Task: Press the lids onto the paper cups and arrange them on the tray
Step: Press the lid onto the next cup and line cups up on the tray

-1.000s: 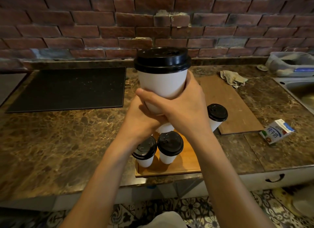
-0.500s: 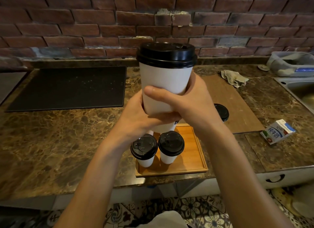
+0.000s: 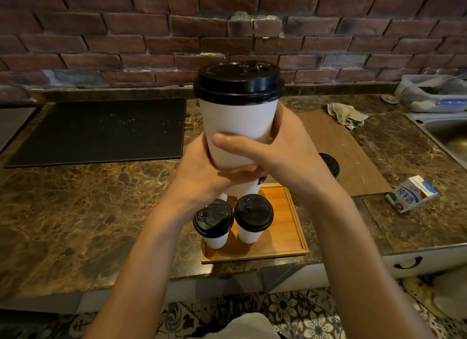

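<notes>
Head view. Gripping one tall paper cup [image 3: 237,129] in both hands, raised above the counter at frame centre. Left hand [image 3: 202,172] wrapped round the lower body from 8 o'clock, right hand [image 3: 285,156] from 4 o'clock, thumb across the front. Black lid [image 3: 238,82] on, apparently level and seated along the visible rim; far side not checkable. Not on the tray yet.

Progress, as a judgement: two lidded cups parked on the wooden tray [image 3: 290,227] at 6 o'clock of the held one, side by side in its left half: left tray cup [image 3: 213,218] and right tray cup [image 3: 253,212]. Right half of tray bare. Far lid [image 3: 328,163] at 3 o'clock on the brown board [image 3: 353,146], mostly hidden by the right wrist; no telling whether on a cup. Probably left: set held cup on tray, then deal with that one. Anything directly behind the hands unknown.

Materials: white matte paper walls, tapered, thin, likely to dent under a hard squeeze. Glossy rigid plastic dome lids with sip holes. Smooth varnished tray with low raised rim. Polished brown marble counter [image 3: 75,212]. Also black mat [image 3: 101,129] at 9, crumpled cloth [image 3: 346,113] at 2, milk carton [image 3: 412,194] lying at 4, steel sink [image 3: 447,134] at 3.
</notes>
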The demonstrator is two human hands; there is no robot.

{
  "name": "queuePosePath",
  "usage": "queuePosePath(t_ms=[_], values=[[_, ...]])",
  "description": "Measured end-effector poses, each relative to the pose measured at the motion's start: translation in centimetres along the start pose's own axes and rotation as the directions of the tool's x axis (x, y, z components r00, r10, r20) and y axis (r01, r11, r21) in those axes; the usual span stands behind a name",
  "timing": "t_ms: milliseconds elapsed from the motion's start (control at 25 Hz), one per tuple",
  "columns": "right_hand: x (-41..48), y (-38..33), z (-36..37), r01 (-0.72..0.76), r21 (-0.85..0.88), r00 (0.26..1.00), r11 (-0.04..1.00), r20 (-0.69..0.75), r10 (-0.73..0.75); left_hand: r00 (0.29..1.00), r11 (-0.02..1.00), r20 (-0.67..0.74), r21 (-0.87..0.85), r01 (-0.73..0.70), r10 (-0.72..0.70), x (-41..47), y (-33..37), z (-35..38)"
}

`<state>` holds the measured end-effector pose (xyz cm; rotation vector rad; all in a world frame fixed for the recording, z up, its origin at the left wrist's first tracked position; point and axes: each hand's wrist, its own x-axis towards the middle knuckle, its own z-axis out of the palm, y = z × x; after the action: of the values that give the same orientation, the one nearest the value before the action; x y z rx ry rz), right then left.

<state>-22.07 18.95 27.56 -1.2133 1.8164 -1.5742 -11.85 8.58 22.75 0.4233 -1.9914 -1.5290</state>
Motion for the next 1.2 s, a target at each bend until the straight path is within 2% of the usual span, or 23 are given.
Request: queuePosePath(t_ms=[280, 400, 560, 760, 1000, 1200], values=[[-0.1, -0.1, 1.3, 0.007, -0.061, 0.987, 0.998, -0.161, -0.016, 0.991, 0.998, -0.125, 0.063, -0.032, 0.039, 0.2, 0.3, 0.9], [-0.2, -0.1, 2.0, -0.007, -0.074, 0.971, 0.997, -0.239, -0.011, 0.99, 0.995, -0.136, 0.093, -0.034, 0.046, 0.2, 0.4, 1.3], [-0.4, -0.2, 1.8, -0.001, -0.08, 0.965, 0.997, -0.26, -0.02, 0.994, 0.998, -0.101, 0.053, -0.034, 0.039, 0.2, 0.3, 1.2], [0.1, -0.6, 0.3, 0.048, -0.04, 0.986, 0.998, -0.159, -0.053, 0.999, 0.999, -0.003, -0.019, -0.043, 0.042, 0.2, 1.0, 0.3], [0.1, -0.6, -1.4, 0.049, 0.113, 0.999, 0.992, 0.016, -0.051, 0.99, 0.998, 0.139, -0.053, 0.022, -0.014, -0.1, 1.8, -0.2], [0.0, -0.4, -1.7, 0.031, 0.096, 0.996, 0.995, 0.081, -0.039, 0.988, 0.998, 0.152, -0.053, 0.036, -0.028, -0.2, 1.6, 0.0]])
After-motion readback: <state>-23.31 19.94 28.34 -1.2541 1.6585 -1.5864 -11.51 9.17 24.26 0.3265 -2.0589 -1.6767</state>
